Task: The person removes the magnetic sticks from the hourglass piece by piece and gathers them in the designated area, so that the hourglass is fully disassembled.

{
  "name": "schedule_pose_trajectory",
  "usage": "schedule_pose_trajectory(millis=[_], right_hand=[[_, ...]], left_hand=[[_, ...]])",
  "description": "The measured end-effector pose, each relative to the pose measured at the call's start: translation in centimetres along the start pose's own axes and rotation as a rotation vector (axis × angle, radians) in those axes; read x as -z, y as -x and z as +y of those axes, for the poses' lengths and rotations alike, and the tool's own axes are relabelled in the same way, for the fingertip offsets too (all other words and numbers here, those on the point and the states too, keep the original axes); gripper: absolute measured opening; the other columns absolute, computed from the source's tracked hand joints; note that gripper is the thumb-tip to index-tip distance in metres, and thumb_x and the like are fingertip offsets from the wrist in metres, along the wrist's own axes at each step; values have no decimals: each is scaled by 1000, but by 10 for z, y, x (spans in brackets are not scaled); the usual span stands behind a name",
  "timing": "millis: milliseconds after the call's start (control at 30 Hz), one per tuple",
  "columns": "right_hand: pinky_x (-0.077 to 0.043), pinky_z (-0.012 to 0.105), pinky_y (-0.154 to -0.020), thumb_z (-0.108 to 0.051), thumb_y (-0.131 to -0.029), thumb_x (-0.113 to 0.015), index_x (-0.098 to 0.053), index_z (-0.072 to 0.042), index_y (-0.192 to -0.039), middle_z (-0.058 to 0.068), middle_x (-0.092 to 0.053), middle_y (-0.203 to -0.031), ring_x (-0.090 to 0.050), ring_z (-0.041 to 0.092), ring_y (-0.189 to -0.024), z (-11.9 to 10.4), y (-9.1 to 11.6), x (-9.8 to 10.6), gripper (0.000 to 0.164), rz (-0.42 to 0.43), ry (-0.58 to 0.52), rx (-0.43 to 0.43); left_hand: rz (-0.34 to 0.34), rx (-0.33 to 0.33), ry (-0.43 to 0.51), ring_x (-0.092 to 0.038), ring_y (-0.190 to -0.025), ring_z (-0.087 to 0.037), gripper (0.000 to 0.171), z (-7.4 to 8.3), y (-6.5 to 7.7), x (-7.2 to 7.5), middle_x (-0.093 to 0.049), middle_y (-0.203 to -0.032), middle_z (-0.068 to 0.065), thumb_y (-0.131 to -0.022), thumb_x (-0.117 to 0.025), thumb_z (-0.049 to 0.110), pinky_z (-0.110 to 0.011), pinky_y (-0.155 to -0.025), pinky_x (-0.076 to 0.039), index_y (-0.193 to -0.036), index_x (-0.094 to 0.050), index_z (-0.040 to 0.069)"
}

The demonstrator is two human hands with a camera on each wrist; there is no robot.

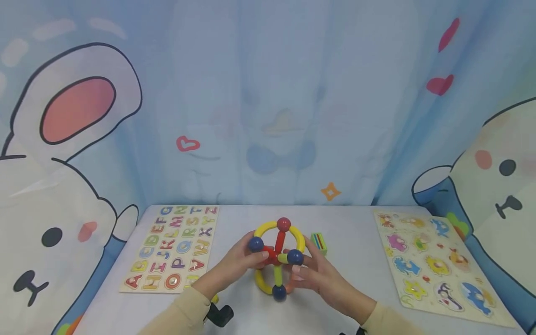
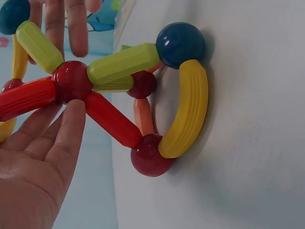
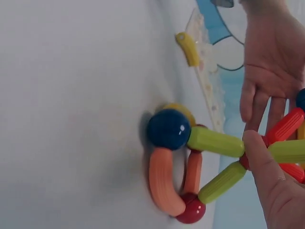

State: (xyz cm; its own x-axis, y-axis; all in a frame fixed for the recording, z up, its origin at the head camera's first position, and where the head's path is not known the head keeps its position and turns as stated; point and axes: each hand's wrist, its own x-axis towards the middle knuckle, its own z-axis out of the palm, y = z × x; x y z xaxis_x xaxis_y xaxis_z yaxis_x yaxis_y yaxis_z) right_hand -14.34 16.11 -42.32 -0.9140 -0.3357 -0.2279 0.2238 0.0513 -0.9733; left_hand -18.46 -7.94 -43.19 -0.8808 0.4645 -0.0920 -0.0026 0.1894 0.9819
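Both hands hold a magnetic ball-and-rod structure [image 1: 278, 275] upright at the front middle of the white table. Red and green straight rods meet at its central red ball [image 2: 73, 80]; curved yellow rods [image 2: 188, 109] and a curved orange rod [image 3: 163, 179] link the outer red and blue balls. From the left, my left hand [image 1: 239, 258] grips it, the thumb at the central ball and fingers partly hidden behind. My right hand [image 1: 320, 272] holds the right side, its thumb [image 3: 261, 160] pressing near the same ball. The structure's lower ring touches or nearly touches the table.
An alphabet puzzle board [image 1: 184, 242] lies at the left and an animal puzzle board [image 1: 423, 246] at the right. Behind the right hand is a small green box with coloured strips [image 1: 319, 243]. A loose yellow curved rod [image 3: 188, 49] lies by the left forearm. A curtain [image 1: 276, 93] hangs behind.
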Motion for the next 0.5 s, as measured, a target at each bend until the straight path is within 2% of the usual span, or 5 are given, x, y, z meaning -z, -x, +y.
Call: schedule_pose_trajectory(millis=[100, 200, 400, 500], right_hand=[[-50, 49, -97, -34, -98, -59, -1, -21, -159, 28, -34, -152, -50, 42, -129, -3, 1, -2, 86, -19, -90, 4], [-48, 51, -99, -32, -99, -57, 1, -20, -160, 27, -32, -154, -47, 44, -131, -5, 1, -2, 84, -33, -131, 8], [-45, 54, -101, -34, -100, -56, -2, -21, -160, 24, -33, -156, -47, 44, -131, -7, -2, 0, 81, -41, -96, 29], [-46, 54, -101, -35, -101, -56, -5, -22, -160, 22, -36, -154, -48, 43, -131, -7, -4, 1, 79, -32, -68, 41]], left_hand=[[5, 10, 12, -64, -115, -29, 73, 0, 1, 0, -60, -133, -12, -97, -63, 31, -52, -102, -46, -155, -26, 6], [2, 8, 35, -63, -116, -28, 73, -2, 1, -1, -60, -134, -12, -98, -62, 30, -49, -102, -45, -155, -25, 7], [19, -5, 45, -63, -117, -29, 74, -3, 4, -5, -59, -134, -12, -99, -61, 31, -51, -103, -44, -156, -23, 6], [36, -23, 39, -58, -123, -29, 75, -4, 6, -8, -56, -139, -11, -98, -61, 32, -54, -105, -42, -156, -21, 7]])
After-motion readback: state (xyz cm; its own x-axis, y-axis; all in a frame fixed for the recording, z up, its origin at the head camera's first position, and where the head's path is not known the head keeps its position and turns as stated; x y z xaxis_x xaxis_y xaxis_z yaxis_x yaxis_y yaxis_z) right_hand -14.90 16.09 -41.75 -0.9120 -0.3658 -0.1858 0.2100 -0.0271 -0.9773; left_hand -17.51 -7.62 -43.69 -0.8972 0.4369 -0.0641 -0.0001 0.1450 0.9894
